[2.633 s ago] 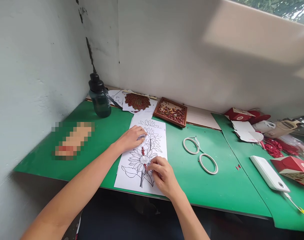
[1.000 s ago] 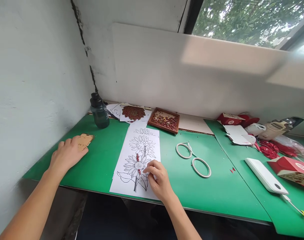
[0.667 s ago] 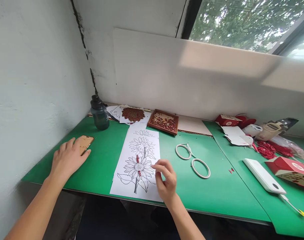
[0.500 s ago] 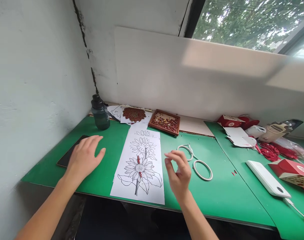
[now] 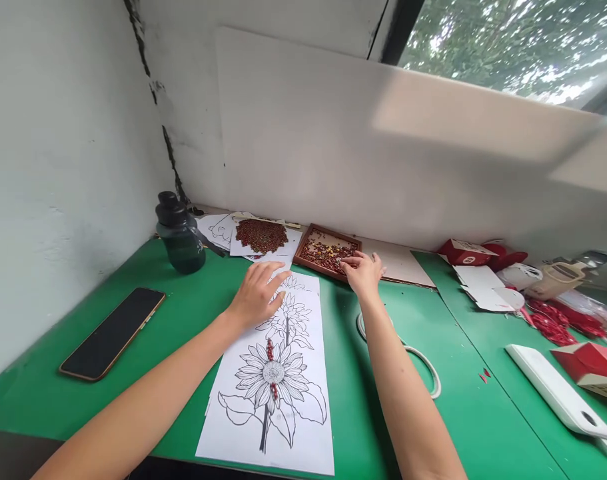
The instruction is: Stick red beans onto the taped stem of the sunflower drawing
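Note:
A line drawing of sunflowers [image 5: 303, 400] lies on the green table, with small dark-red beads or beans filling two petals of the front flower. My left hand [image 5: 258, 293] is over the upper left part of the sheet, its fingers spread and holding nothing. At the near right corner of a wooden tray [image 5: 299, 257], my right hand [image 5: 366, 275] has its thumb and index finger drawn together among the loose reddish-brown and yellow pieces [image 5: 320, 253]. Whatever lies between those fingertips is too small to make out.
Left of the drawing lies a phone [image 5: 113, 333], with a dark bottle [image 5: 180, 233] behind it. A bead-covered picture [image 5: 260, 236] rests near the wall. A white cable [image 5: 428, 367] passes under my right forearm. Rightward are a power bank [image 5: 558, 390] and red boxes [image 5: 466, 252].
My right hand has moved from beside the drawing forward to the tray. My left hand has shifted right from over the phone to the sheet. The view has moved slightly too.

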Demonstrator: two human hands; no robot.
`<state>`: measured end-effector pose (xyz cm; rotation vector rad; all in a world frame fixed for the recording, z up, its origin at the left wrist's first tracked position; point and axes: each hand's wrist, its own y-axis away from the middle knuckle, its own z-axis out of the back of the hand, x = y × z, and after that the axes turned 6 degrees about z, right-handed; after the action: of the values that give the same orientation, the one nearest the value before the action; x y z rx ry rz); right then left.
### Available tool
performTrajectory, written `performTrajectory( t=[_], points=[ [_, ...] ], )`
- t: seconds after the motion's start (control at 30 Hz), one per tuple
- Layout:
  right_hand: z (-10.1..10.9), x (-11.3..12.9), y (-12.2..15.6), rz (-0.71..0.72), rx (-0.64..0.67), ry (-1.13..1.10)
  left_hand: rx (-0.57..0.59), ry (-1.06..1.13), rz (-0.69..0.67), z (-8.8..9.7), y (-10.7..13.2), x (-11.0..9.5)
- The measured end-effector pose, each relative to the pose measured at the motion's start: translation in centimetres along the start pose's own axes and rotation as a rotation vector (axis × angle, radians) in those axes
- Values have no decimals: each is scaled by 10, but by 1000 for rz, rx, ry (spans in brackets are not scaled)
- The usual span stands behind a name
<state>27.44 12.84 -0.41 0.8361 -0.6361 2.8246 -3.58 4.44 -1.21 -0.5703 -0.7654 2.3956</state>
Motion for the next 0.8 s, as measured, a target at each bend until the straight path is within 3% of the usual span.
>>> performTrajectory(
  t=[0.1,0.2,0.37,0.8],
  points=[
    [-13,-3,-12,22,18,67,-81,6,-31,7,6,3],
    [-22,-8,-20,74,70,133,-91,-32,-115,12,6,-1],
    [-33,-9,-19,113,115,179,-87,-75,-211,5,7,-12],
    [-38,-5,-15,145,132,198,-135,-87,-282,9,14,-30]
  ],
)
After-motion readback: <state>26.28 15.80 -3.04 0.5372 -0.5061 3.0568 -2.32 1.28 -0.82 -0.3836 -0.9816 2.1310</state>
